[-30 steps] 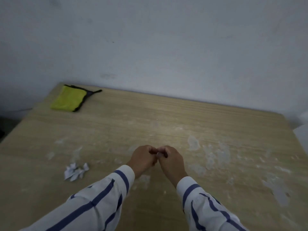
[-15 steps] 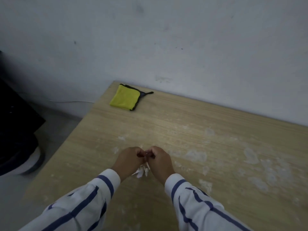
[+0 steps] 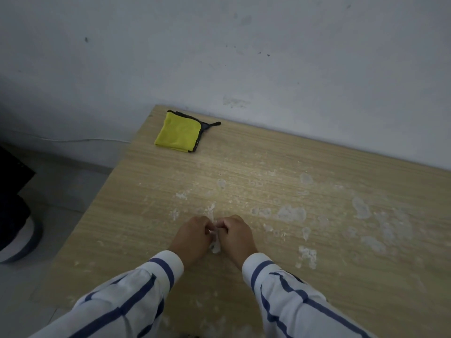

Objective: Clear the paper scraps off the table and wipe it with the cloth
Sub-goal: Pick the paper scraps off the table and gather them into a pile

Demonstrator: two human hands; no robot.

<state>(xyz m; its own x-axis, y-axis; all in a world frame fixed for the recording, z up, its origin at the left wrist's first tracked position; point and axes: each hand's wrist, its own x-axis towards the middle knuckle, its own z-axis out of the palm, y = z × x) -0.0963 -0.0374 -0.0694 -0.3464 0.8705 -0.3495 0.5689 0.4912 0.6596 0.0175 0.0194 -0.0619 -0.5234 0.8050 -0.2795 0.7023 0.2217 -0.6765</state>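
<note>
Both arms are reaching in from the bottom edge, in white sleeves with dark blue stripes (image 3: 136, 296). The left hand (image 3: 191, 237) and the right hand (image 3: 236, 236) are sitting knuckle to knuckle, low over the pale wood-grain table (image 3: 366, 276), near its left side. Fingers of both are curling inward, and both are pinching a crumpled white paper scrap (image 3: 215, 247) between them. The scrap is showing only in the narrow gap between the hands, its lower end hanging towards the tabletop; cannot tell whether it is touching the wood.

A folded yellow cloth with black trim (image 3: 179, 132) is lying flat at the far left corner of the table, close to the wall and well apart from the hands, with a thin black loop trailing from its right corner.

Whitish dried smears (image 3: 291, 213) are spotting the wood, thickest to the right of the hands. A scuffed grey-white wall (image 3: 268, 57) is running behind the table. Grey floor (image 3: 61, 191) is showing at left.
</note>
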